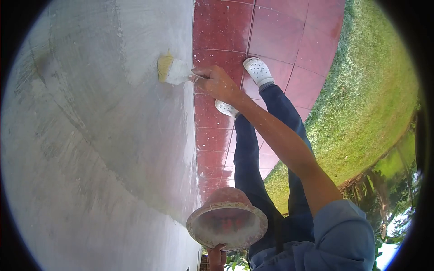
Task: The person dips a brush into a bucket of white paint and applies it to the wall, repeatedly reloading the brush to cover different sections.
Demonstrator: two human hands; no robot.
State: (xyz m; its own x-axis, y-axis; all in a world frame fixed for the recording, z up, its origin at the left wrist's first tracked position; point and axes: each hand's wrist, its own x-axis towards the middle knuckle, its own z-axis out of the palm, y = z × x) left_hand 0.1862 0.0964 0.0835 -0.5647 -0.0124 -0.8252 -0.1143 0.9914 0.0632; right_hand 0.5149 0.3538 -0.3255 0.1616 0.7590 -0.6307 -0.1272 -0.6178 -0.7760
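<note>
A wide paintbrush [179, 72] with yellowish bristles and a whitened body has its bristles against the grey wall [113, 113]. My right hand [218, 84] is closed on its handle, arm stretched forward past my legs. Low in the view, my left hand [216, 257] grips the near rim of a pinkish bowl [226, 204], with fingers at the edge. The bowl's mouth faces me; its rim is crusted with pale residue, and reddish patches show inside. Most of my left arm lies out of view.
Red floor tiles [222, 27] spotted with white run along the wall's foot. My feet, in white clogs [258, 71], stand on them. Grass [366, 104] borders the tiles on the right, with plants [384, 198] beyond. Uneven smears mark the wall.
</note>
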